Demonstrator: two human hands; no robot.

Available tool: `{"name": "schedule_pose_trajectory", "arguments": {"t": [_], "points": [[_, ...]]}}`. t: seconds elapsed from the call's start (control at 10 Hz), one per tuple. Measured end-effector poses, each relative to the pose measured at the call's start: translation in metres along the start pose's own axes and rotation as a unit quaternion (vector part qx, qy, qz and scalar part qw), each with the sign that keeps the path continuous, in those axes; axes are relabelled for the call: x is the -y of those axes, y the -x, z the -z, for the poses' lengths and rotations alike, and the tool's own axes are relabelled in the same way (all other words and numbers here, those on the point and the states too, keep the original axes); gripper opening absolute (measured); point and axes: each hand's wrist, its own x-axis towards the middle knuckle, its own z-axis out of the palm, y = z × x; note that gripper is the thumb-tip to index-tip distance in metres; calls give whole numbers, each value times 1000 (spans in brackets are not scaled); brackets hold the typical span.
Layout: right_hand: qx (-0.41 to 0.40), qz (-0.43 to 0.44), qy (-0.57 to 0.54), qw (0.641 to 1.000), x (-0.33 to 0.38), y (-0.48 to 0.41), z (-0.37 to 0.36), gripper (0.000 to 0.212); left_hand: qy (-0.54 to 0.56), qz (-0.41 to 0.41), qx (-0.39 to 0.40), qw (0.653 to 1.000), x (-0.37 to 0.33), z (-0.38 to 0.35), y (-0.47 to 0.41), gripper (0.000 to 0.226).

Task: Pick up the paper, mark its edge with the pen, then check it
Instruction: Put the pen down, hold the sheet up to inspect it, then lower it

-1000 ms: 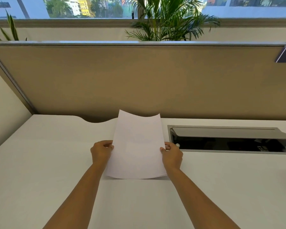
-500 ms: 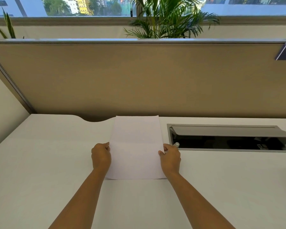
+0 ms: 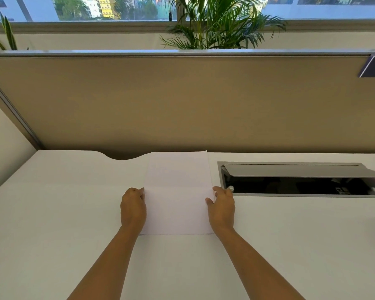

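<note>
Gripping paper [image 3: 178,204] side edges, both hands; no legible writing.

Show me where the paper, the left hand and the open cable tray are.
paper [image 3: 178,191], head view, middle of the sheet
left hand [image 3: 133,207], head view, back of the hand
cable tray [image 3: 290,169], head view, its raised grey lid
</note>
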Motion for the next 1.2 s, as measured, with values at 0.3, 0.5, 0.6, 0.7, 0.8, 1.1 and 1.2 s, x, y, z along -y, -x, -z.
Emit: {"name": "schedule_pose_trajectory", "arguments": {"t": [0.3, 0.5, 0.6, 0.7, 0.8, 1.1, 1.2], "points": [[2, 89, 96, 991, -15, 16, 4, 32, -120, -128, 56, 983, 7, 6, 36, 42], [18, 123, 205, 971, -27, 31, 12, 35, -200, -196, 68, 958, 13, 5, 57, 52], [40, 136, 226, 964, -30, 37, 13, 37, -199, -219, 80, 952, 13, 9, 66, 102], [37, 134, 229, 963, -29, 38, 17, 38, -221, -185, 118, 950, 19, 7, 64, 90], [20, 133, 195, 972, -25, 41, 33, 37, -237, -177, 124, 947, 19, 11, 63, 57], [-25, 174, -17, 984, 6, 106, 162, 23, -262, -255, 26, 930, -35, 64, 80, 112], [-72, 250, -68, 963, 30, 148, 241, 19, -259, -294, -19, 920, -67, 92, 91, 86]]}}
